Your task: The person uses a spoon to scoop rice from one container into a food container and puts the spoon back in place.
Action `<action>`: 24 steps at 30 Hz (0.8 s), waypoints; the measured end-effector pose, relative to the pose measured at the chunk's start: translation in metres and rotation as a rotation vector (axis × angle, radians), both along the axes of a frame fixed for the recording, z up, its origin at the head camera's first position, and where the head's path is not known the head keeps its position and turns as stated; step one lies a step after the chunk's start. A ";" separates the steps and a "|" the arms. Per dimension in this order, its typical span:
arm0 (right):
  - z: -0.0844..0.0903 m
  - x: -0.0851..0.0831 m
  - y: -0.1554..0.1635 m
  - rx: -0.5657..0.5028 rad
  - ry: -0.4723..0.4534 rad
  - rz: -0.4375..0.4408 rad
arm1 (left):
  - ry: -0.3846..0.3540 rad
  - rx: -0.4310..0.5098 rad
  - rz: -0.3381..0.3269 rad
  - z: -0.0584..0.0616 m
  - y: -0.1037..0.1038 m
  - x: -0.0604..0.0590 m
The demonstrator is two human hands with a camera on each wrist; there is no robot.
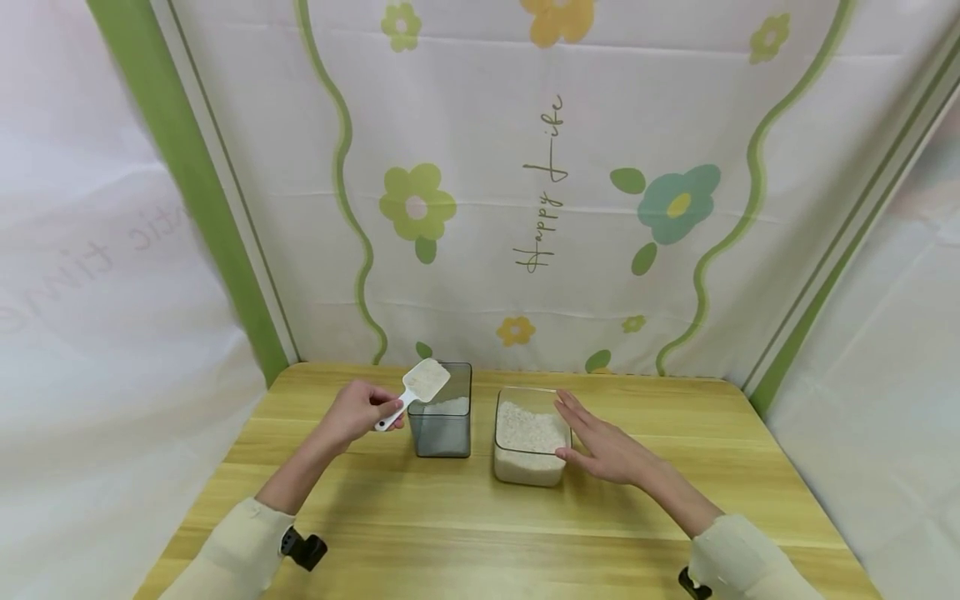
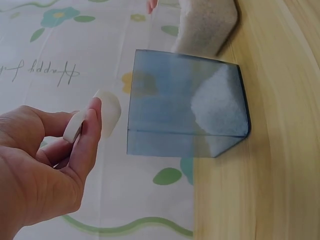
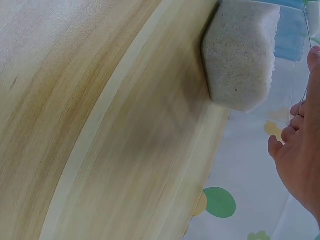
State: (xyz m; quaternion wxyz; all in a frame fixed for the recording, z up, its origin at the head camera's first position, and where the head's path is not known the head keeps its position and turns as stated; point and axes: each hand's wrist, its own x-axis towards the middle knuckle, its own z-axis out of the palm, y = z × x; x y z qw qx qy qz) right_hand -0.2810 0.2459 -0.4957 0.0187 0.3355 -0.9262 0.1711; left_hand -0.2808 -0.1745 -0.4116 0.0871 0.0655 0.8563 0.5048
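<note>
My left hand (image 1: 365,410) pinches the handle of a white scoop (image 1: 426,379) between thumb and fingers. Pale grains lie in the scoop, which is held over the rim of a blue-grey clear bin (image 1: 442,435). A mound of whitish grains (image 2: 220,102) sits in that bin, piled to one side in the left wrist view. To the right stands a clear container (image 1: 529,467), roughly half or more full of pale rice-like grain (image 1: 528,427). My right hand (image 1: 603,446) touches its right rim with fingers extended.
Both containers stand on a wood-grain table (image 1: 480,533) near its back edge. Behind it hangs a white curtain (image 1: 480,250) printed with flowers, and more fabric hangs at both sides. Dark devices (image 1: 303,548) are strapped at the wrists.
</note>
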 end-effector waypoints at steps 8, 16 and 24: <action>-0.003 -0.001 0.002 0.003 -0.002 -0.001 | 0.061 -0.111 0.028 -0.009 0.001 -0.006; -0.002 -0.001 0.001 0.009 -0.013 0.002 | 0.186 -0.275 0.021 -0.010 0.007 -0.007; 0.000 -0.002 0.002 0.006 -0.016 -0.004 | 0.312 -0.406 0.049 -0.006 0.021 -0.005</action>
